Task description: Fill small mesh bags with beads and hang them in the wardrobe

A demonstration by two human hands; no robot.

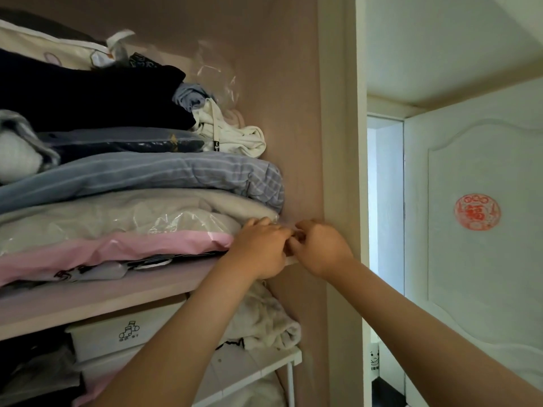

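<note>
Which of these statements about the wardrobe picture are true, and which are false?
1. The left hand and right hand meet at the right end of the shelf. True.
2. A pink folded textile lies low in the pile. True.
3. The sock-marked box sits on top of the pile. False: the storage box stands under the shelf.
4. The round sticker is blue. False: the sticker on the white door is red.

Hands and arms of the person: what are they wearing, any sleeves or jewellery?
The left hand and right hand are bare: no gloves, rings, watch or bracelet show. The left forearm and right forearm are bare too; no sleeve is in view.
</note>
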